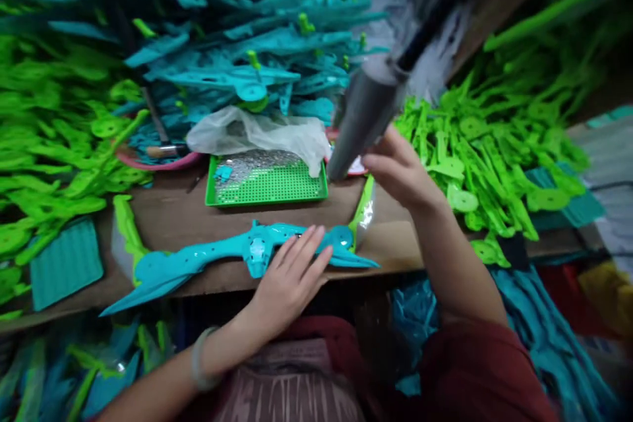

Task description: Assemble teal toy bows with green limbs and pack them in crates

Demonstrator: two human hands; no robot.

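Note:
A blue plastic toy bow (212, 252) with green tips lies across the near part of the bench. My left hand (294, 277) rests on its right half, fingers stretched out and flat. Above the bow's right end, a grey electric screwdriver (363, 112) hangs tilted from a dark cord, its lower end pointing down and left. My right hand (403, 168) is at the screwdriver's right side, with its fingers curled behind the body and partly hidden by it. Behind the bow stands a green perforated tray (267, 194) with many small metal screws (262, 168).
Blue bow parts (237, 33) are heaped at the back. Green parts pile up on the left (54, 132) and right (494, 151). A clear plastic bag (257, 132) lies over the tray's back edge. A pink basket (182, 161) holds a brush (168, 150). A teal mat (66, 264) lies front left.

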